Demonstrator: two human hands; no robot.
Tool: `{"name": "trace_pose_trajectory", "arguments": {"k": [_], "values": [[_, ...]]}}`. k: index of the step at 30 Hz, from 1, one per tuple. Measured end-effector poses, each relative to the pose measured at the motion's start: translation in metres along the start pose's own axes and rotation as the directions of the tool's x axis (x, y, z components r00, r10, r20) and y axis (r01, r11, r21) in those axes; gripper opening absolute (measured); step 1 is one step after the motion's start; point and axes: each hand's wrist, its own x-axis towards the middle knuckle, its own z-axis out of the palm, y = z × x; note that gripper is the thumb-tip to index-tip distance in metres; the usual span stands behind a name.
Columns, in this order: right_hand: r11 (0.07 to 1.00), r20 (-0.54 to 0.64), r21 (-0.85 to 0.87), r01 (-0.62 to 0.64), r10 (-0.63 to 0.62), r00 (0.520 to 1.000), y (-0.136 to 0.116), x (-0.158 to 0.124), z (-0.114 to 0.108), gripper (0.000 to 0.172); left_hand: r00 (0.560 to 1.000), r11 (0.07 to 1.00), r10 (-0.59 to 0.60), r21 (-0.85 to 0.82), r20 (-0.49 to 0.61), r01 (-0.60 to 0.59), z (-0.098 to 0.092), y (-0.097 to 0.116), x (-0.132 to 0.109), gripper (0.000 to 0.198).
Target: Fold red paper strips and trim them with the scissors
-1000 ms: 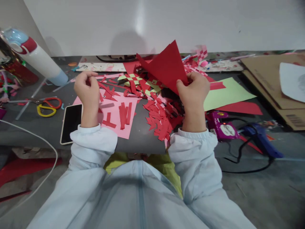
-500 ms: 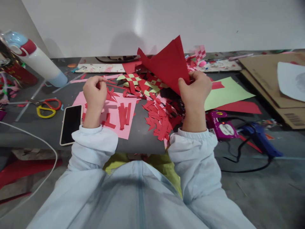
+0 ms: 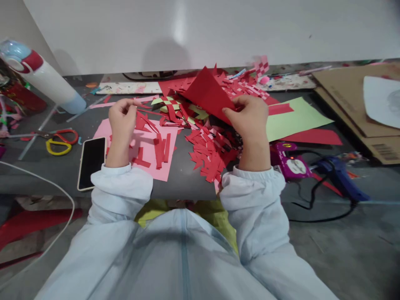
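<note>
A piece of red paper (image 3: 211,93), tilted with one corner up, is pinched between the thumb and fingers of my right hand (image 3: 251,114). It hangs over a heap of red paper scraps (image 3: 211,156) and woven checkered strips. My left hand (image 3: 120,121) is closed in a pinch above the left part of a pink paper sheet (image 3: 150,168). A thin red strip lies beside its fingertips, but whether they grip it or anything else I cannot make out. Several red paper strips (image 3: 160,151) rest on the pink sheet.
Left of my left hand are a phone (image 3: 92,162), scissors (image 3: 61,141) and a white bottle (image 3: 51,83). On the right lie a pale green sheet (image 3: 300,118), a purple device (image 3: 290,162), a blue glue gun (image 3: 342,179) with its cord, and cardboard (image 3: 350,100). A white wall stands behind.
My right hand has lowered and shifted slightly left with the red paper, whose top edge now sits lower and uncovers more scraps behind. My left hand keeps its pinch, nearly unmoved.
</note>
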Motion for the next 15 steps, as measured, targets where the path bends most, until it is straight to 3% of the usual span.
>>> {"name": "trace_pose_trajectory", "arguments": {"k": [5, 8, 15], "values": [[0.995, 0.213, -0.074, 0.061, -0.044, 0.976, -0.007, -0.004, 0.003, 0.017, 0.990, 0.983, -0.108, -0.137, 0.093, 0.120, 0.001, 0.013, -0.005, 0.012], [0.983, 0.334, -0.116, 0.144, -0.098, 0.937, -0.012, -0.009, 0.007, 0.018, 0.964, 0.964, -0.148, -0.187, 0.221, 0.191, 0.000, 0.021, -0.008, 0.010], [0.967, 0.454, -0.121, 0.223, -0.146, 0.879, -0.018, -0.017, 0.018, 0.026, 0.790, 0.956, -0.114, -0.151, 0.602, 0.253, -0.001, 0.037, -0.022, 0.011]]}}
